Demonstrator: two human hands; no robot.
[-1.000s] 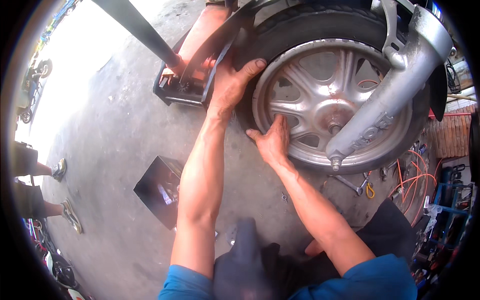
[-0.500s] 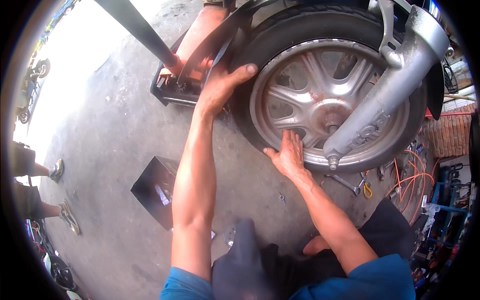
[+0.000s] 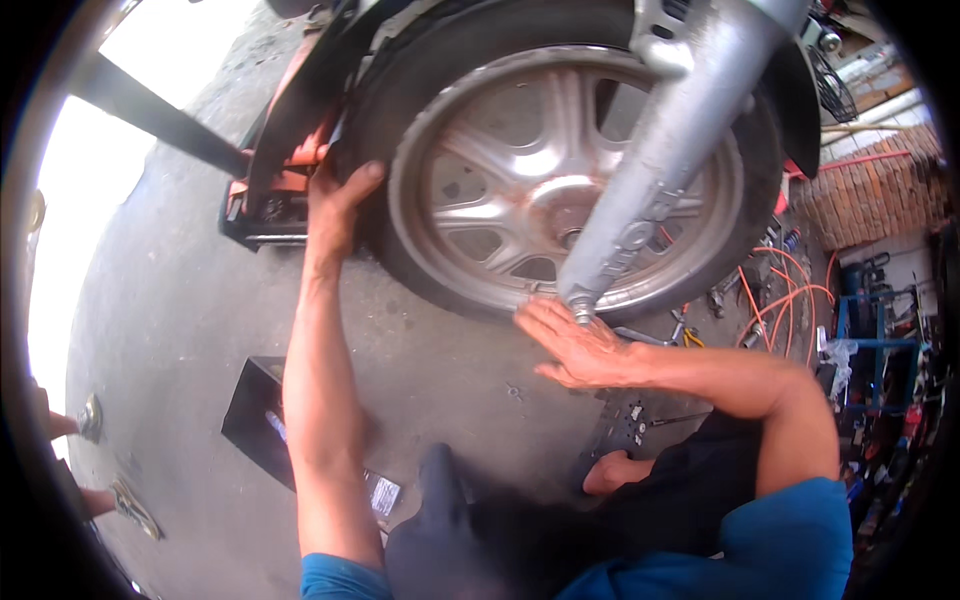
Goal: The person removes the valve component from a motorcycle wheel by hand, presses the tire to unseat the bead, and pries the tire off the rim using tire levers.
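A silver spoked motorcycle wheel [image 3: 550, 195] with a black tyre [image 3: 480, 32] stands behind a grey fork leg [image 3: 660, 150]. My left hand [image 3: 338, 215] lies along the tyre's left side, thumb stretched out, its fingers partly hidden beside a red and black floor jack [image 3: 270, 212]. Close to the fork's lower end, my right hand [image 3: 580, 352] has its fingers stretched toward the wheel's bottom edge. They seem to touch the rim or tyre there. A bolt end [image 3: 581, 312] at the fork's foot overlaps this hand in the picture. Neither hand encloses anything visible.
Left of my left forearm sits an open black box [image 3: 250, 408]. The jack's long dark handle [image 3: 165, 118] slants up leftward. Orange hose [image 3: 788, 300] and tools lie right of the wheel, near stacked bricks [image 3: 870, 205] and a blue rack [image 3: 880, 342]. Another person's feet [image 3: 135, 508] show at left.
My view has shifted, placing the wheel further left. My right hand has moved from the rim's lower left to beside the fork's lower end, elbow now bent outward. My left hand stays by the tyre.
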